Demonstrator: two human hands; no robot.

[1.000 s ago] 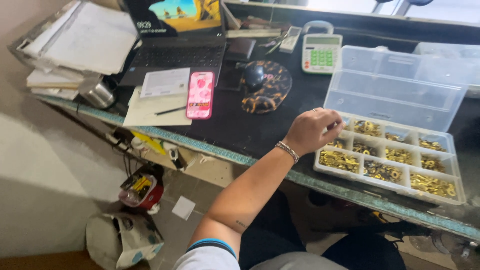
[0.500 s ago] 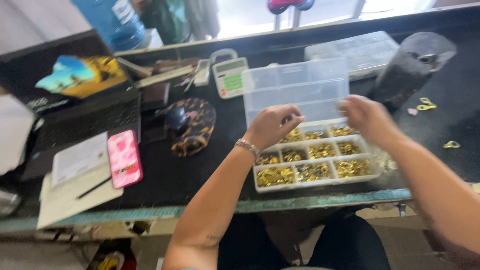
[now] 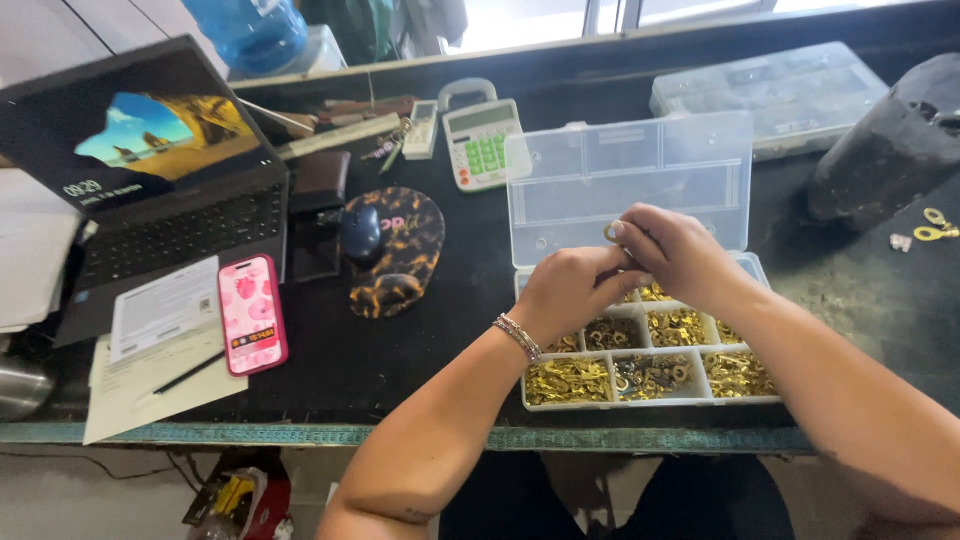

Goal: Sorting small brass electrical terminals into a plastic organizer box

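Head view: both hands meet above the far row of the clear compartment box (image 3: 640, 400), which lies at the near edge of the bench (image 3: 400, 350), lid open. The left hand (image 3: 568, 290) is curled, fingertips pressed together on something too small to identify. The right hand (image 3: 672, 252) pinches a small metal ring terminal (image 3: 611, 232) at its 10 o'clock side. The compartments remain well filled with brass terminals (image 3: 568, 380); the sorting or picking appears barely begun.

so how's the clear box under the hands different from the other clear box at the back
The near box is open, its lid up, with compartments of gold metal parts; the far box is shut, its contents unclear. Both hands, left hand and right hand, are over the near box; nothing touches the far box. Both are clear plastic.
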